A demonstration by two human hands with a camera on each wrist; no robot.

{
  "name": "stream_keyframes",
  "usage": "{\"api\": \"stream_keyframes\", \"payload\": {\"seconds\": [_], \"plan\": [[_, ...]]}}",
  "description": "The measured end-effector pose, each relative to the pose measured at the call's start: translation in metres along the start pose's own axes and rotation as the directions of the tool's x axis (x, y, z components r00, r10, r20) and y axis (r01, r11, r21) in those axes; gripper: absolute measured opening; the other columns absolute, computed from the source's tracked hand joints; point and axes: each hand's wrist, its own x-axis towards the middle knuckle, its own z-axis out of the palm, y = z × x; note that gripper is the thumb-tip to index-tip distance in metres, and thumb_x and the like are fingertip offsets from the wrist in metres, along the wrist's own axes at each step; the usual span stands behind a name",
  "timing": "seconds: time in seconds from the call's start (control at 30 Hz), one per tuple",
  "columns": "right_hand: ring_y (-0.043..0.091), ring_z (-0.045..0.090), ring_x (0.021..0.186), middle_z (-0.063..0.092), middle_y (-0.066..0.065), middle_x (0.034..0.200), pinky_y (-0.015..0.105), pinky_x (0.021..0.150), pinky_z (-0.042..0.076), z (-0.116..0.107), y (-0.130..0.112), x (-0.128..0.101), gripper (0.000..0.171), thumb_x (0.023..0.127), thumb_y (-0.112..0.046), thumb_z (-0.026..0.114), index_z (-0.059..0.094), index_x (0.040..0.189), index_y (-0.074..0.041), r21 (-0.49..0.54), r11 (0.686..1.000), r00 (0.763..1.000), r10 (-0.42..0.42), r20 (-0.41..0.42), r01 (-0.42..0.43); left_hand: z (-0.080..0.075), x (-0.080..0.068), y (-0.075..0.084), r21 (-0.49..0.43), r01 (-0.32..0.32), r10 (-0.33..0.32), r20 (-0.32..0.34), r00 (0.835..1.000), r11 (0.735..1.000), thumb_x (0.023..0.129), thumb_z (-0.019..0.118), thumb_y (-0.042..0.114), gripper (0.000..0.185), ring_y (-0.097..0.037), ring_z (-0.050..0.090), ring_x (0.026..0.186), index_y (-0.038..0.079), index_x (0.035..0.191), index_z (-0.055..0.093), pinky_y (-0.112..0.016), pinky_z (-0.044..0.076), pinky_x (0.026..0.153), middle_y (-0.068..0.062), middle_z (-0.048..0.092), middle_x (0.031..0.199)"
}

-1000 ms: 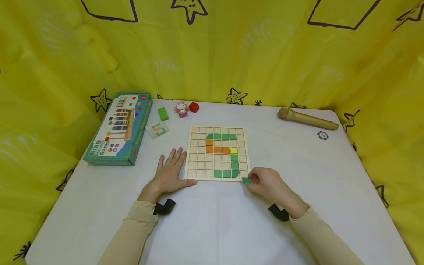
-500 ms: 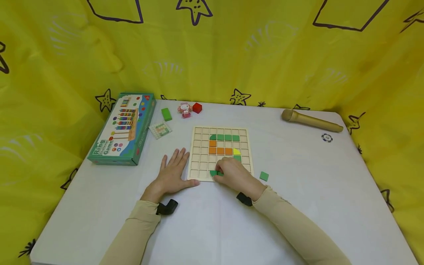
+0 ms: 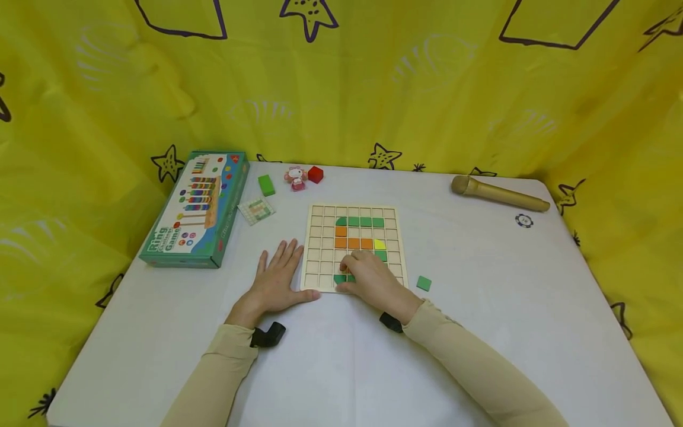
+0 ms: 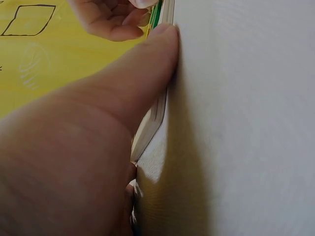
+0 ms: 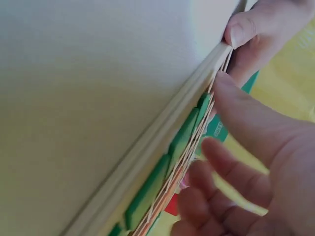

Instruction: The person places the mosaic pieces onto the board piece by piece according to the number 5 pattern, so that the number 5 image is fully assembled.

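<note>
A pale wooden grid board [image 3: 322, 261] lies on the table with green, orange and yellow tiles in some of its cells. My left hand [image 3: 274, 284] lies flat, fingers spread beside the board's left edge, thumb at its front left corner. Over the board's front part is my right hand [image 3: 373, 283], its thumb by a green tile with a rounded corner [image 3: 340, 279] at the left end of the front row. In the right wrist view, the fingers [image 5: 197, 189] are loosely bent, apart from the thumb, holding nothing. This hand hides several front cells.
One loose green square tile [image 3: 424, 283] lies right of the board. Farther back are a pattern card [image 3: 256, 210], a game box [image 3: 194, 207], a green block [image 3: 266, 185], a pink figurine [image 3: 296, 178], a red block [image 3: 315, 174], a gold microphone [image 3: 500, 193] and a round chip [image 3: 524, 220].
My right hand carried a green tile from the board's front right corner leftward to the front row, then parted its fingers from it. The loose green square came into view. My left hand stayed put.
</note>
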Motion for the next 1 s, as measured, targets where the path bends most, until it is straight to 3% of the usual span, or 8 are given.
{"api": "stream_keyframes", "payload": {"seconds": [0.17, 0.27, 0.4, 0.57, 0.73, 1.0], "plan": [[0.015, 0.049, 0.084, 0.058, -0.001, 0.092, 0.030, 0.075, 0.043, -0.003, 0.008, -0.016, 0.028, 0.083, -0.031, 0.080, 0.072, 0.100, -0.010, 0.041, 0.993, 0.993, -0.108, -0.040, 0.110, 0.000, -0.001, 0.002, -0.009, -0.008, 0.008, -0.006, 1.000, 1.000, 0.079, 0.063, 0.070, 0.111, -0.029, -0.004, 0.147, 0.004, 0.156, 0.018, -0.055, -0.010, 0.112, -0.011, 0.006, 0.162], [0.017, 0.052, 0.093, 0.060, 0.000, 0.100, 0.032, 0.082, 0.045, -0.010, 0.020, -0.032, 0.026, 0.085, -0.028, 0.079, 0.073, 0.102, -0.010, 0.077, 0.989, 0.989, -0.123, -0.083, 0.129, 0.000, -0.001, 0.003, -0.023, -0.015, 0.015, -0.008, 1.000, 1.000, 0.079, 0.063, 0.070, 0.112, -0.028, -0.005, 0.147, 0.004, 0.156, 0.018, -0.054, -0.011, 0.112, -0.010, 0.005, 0.162], [0.023, 0.051, 0.110, 0.062, 0.006, 0.115, 0.040, 0.095, 0.043, -0.024, 0.045, -0.059, 0.030, 0.087, -0.025, 0.077, 0.071, 0.110, -0.006, 0.095, 0.993, 0.988, -0.053, -0.145, 0.067, 0.000, 0.000, 0.003, -0.028, -0.018, 0.018, -0.007, 1.000, 0.999, 0.079, 0.063, 0.071, 0.112, -0.027, -0.005, 0.147, 0.004, 0.156, 0.017, -0.054, -0.011, 0.112, -0.010, 0.005, 0.163], [0.029, 0.046, 0.123, 0.057, 0.011, 0.130, 0.047, 0.102, 0.038, -0.036, 0.076, -0.095, 0.045, 0.088, -0.022, 0.076, 0.064, 0.125, -0.001, 0.119, 0.989, 0.986, 0.101, -0.136, -0.085, 0.001, -0.001, 0.001, -0.017, -0.014, 0.014, -0.006, 1.000, 1.000, 0.078, 0.062, 0.072, 0.113, -0.027, -0.006, 0.147, 0.004, 0.156, 0.016, -0.054, -0.012, 0.112, -0.009, 0.004, 0.163], [0.030, 0.049, 0.113, 0.061, 0.011, 0.120, 0.048, 0.096, 0.041, -0.038, 0.094, -0.114, 0.042, 0.087, -0.018, 0.076, 0.065, 0.124, 0.000, 0.141, 0.977, 0.973, 0.181, -0.140, -0.162, 0.001, -0.002, 0.000, -0.017, -0.016, 0.015, -0.012, 1.000, 1.000, 0.079, 0.063, 0.071, 0.113, -0.027, -0.006, 0.147, 0.005, 0.156, 0.015, -0.055, -0.011, 0.111, -0.010, 0.004, 0.163], [0.024, 0.051, 0.095, 0.061, 0.002, 0.098, 0.042, 0.082, 0.044, -0.037, 0.100, -0.113, 0.026, 0.087, -0.015, 0.076, 0.068, 0.108, -0.002, 0.124, 0.969, 0.968, 0.229, -0.106, -0.215, 0.002, -0.002, 0.000, -0.029, -0.014, 0.013, -0.019, 1.000, 0.999, 0.078, 0.064, 0.070, 0.113, -0.028, -0.005, 0.147, 0.004, 0.156, 0.016, -0.056, -0.011, 0.111, -0.010, 0.005, 0.163]]}}
